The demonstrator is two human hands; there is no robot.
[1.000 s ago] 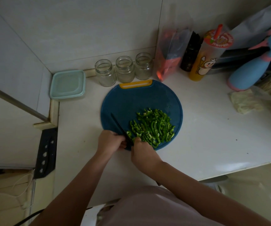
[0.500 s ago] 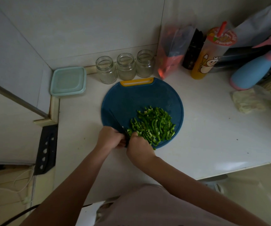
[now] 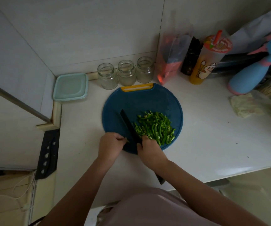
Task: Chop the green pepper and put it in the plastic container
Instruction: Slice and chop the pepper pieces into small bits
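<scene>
The right hand point(image 3: 149, 152) gripped the knife point(image 3: 129, 124), its blade angled far-left across the cutting board point(image 3: 147, 101). The left hand point(image 3: 110, 145) curled beside it; I could not tell whether it held anything. Chopped pepper point(image 3: 156, 126) lay right of the blade.

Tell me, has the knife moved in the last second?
Yes. The knife has swung its tip right, away from the left rim of the blue cutting board and toward the chopped pepper.

Right hand point(image 3: 149, 150) grips knife point(image 3: 128, 126) beside chopped pepper point(image 3: 156, 126) on board point(image 3: 147, 100).
</scene>
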